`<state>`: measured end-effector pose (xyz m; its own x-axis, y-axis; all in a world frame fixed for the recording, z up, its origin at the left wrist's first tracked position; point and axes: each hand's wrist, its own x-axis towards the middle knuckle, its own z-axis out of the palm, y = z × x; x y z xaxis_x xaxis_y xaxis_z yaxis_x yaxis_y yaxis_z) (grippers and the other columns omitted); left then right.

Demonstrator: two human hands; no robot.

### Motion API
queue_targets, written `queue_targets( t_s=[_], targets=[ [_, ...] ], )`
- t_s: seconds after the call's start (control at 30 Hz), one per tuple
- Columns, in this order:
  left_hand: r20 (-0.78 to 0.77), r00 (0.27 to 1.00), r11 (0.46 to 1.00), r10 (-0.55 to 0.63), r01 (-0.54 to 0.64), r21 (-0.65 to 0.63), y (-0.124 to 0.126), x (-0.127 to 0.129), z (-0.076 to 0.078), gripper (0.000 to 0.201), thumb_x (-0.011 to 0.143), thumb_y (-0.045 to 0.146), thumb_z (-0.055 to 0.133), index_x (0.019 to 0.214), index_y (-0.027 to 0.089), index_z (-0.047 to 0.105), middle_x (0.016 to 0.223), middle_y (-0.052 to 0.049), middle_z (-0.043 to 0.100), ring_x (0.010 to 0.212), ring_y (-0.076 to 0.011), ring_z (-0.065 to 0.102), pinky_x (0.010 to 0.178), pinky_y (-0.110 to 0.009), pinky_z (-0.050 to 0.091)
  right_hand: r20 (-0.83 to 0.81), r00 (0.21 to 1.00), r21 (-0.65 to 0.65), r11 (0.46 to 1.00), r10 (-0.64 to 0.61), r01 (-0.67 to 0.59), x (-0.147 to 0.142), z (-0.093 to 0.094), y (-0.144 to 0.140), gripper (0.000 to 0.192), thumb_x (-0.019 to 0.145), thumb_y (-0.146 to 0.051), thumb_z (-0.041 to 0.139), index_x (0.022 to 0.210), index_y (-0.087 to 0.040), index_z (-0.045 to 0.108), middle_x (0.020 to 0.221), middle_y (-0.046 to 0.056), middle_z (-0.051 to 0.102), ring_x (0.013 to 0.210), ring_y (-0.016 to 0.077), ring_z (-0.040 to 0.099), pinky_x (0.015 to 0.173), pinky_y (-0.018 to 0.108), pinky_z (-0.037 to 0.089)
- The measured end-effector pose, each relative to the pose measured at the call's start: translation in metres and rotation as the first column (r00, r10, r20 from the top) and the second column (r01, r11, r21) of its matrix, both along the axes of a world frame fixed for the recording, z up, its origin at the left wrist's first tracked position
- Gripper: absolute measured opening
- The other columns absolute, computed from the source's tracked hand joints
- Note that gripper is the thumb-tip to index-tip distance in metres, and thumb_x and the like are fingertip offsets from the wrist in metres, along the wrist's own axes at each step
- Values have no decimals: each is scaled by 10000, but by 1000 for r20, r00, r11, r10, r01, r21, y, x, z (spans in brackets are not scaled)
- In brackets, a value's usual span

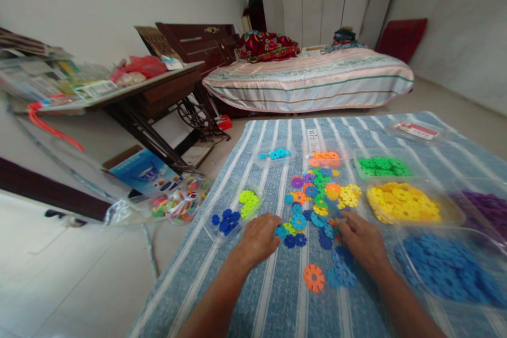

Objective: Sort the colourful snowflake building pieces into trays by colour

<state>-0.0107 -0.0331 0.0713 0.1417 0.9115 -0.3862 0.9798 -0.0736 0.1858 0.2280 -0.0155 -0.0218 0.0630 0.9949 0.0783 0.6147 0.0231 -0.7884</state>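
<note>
A loose pile of notched plastic flower discs [320,206] in mixed colours lies between my two hands. At the pile's left edge, my left hand [259,237] has its fingers curled in, with a light blue disc [281,232] at the fingertips. My right hand [363,240] reaches into the right side, thumb and fingers drawn together; whatever is between them is mostly hidden. Nearer to me lie a large orange disc [314,278] and several blue discs [343,273]. Left of my left hand, a clear tray [212,232] holds dark blue discs [227,221] and lime discs [249,203].
Clear trays behind the pile hold light blue [279,153], orange [325,157] and green discs [384,167]. To the right are yellow [404,203], purple [487,208] and blue discs [451,269]. A lidded box [415,130] sits far right on the striped cloth [273,296].
</note>
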Motion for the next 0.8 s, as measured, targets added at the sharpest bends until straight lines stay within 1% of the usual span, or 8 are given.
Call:
queue_targets(
  t_s=[0.17, 0.33, 0.43, 0.53, 0.6, 0.67, 0.73, 0.8],
  targets=[
    [4, 1000, 999, 6, -6, 52, 4, 1, 3, 144, 685, 184, 535, 818, 200, 588, 877, -22, 632, 852, -173, 578, 724, -257, 392, 2, 1000, -8, 1000, 14, -14, 0, -4, 0, 392, 816, -495, 420, 926, -213, 669, 692, 20, 703, 639, 202, 649, 620, 296, 478],
    [172, 984, 999, 37, -39, 9, 1, -2, 2, 40, 667, 210, 563, 677, 181, 538, 678, 26, 559, 681, -124, 530, 587, -217, 339, -1, 1000, 6, 1000, -3, 3, 0, -7, 1, 376, 806, -496, 441, 914, -219, 670, 720, 25, 714, 655, 204, 657, 639, 299, 486],
    [271, 962, 998, 45, -54, 26, 9, -1, 9, 60, 668, 221, 570, 660, 177, 530, 639, 42, 524, 640, -107, 504, 561, -206, 330, -23, 1000, -12, 1000, -22, 21, 0, -8, 1, 384, 796, -498, 450, 918, -210, 672, 693, 21, 705, 612, 194, 648, 612, 291, 485],
    [241, 970, 980, 40, -85, 182, 36, -1, 27, 53, 704, 238, 547, 699, 186, 553, 655, 29, 552, 664, -128, 521, 603, -229, 363, -47, 999, -31, 1000, -8, 7, -1, -7, 1, 402, 793, -512, 446, 925, -203, 667, 643, 10, 688, 578, 186, 636, 570, 278, 478],
    [163, 985, 934, 54, -108, 342, 64, -3, 44, 68, 737, 245, 522, 746, 199, 571, 718, 1, 596, 719, -161, 546, 675, -270, 390, -51, 999, -24, 1000, 1, -2, -1, -6, 1, 405, 798, -509, 441, 929, -200, 669, 643, 12, 691, 584, 185, 638, 562, 275, 476],
    [96, 987, 872, 130, -160, 463, 94, -6, 60, 95, 756, 248, 516, 811, 214, 586, 808, -42, 627, 801, -210, 566, 741, -324, 403, -45, 999, -8, 1000, -4, 3, -1, -5, 1, 404, 801, -498, 439, 932, -196, 674, 668, 23, 702, 599, 185, 644, 570, 275, 477],
    [89, 983, 833, 158, -182, 523, 116, -8, 74, 182, 753, 229, 529, 925, 214, 587, 942, -85, 631, 902, -254, 566, 798, -364, 401, -46, 999, 3, 1000, -7, 7, -1, -4, 0, 402, 803, -498, 438, 923, -197, 677, 683, 28, 705, 607, 185, 645, 572, 274, 477],
    [98, 983, 811, 154, -182, 556, 125, -7, 80, 262, 764, 235, 528, 1021, 203, 568, 1049, -115, 607, 973, -277, 551, 837, -387, 393, -53, 999, 3, 1000, 2, -1, -1, -4, 0, 399, 804, -510, 436, 899, -205, 675, 680, 25, 701, 596, 183, 641, 568, 273, 475]
  ],
)
